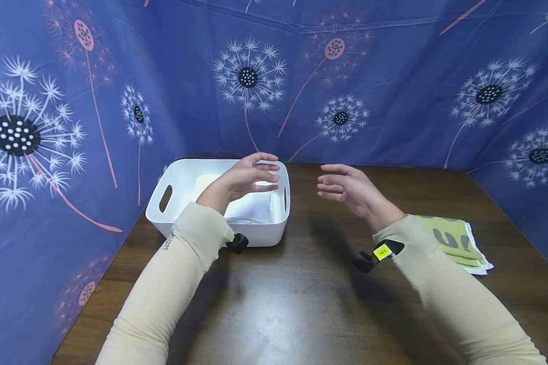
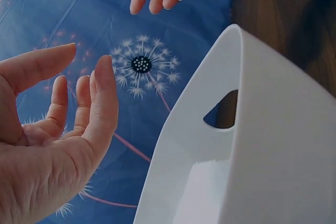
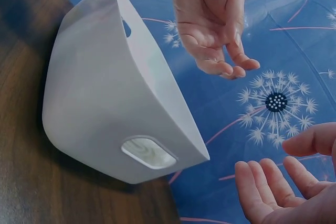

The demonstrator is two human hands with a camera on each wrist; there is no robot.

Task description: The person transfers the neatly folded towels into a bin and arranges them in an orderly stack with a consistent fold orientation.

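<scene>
**Two empty hands face each other beside and above a white bin**

Nearest are two cream fabric sleeves, with a small black wrist-worn device at the left cuff and another at the right. Below them spreads a dark brown wood-grain table. A folded green cloth with white edging and grey lettering lies on the right, partly hidden by the right sleeve.

Farther out, the left hand hovers over the bin's opening: fingers gently bent and slightly spread, thumb apart, pinching nothing. The right hand hangs over the table between bin and cloth, its fingers softly bent and close together, thumb apart, also holding nothing.

The white rectangular plastic bin with oval handle slots stands upright on the table's far left. Something whitish lies inside; I cannot tell what. For handling the bin well, I would judge a level grip through both slots best: right fingers at the right slot, left at the left, clear of the contents.

Behind everything hangs a blue fabric backdrop printed with dandelions.
</scene>
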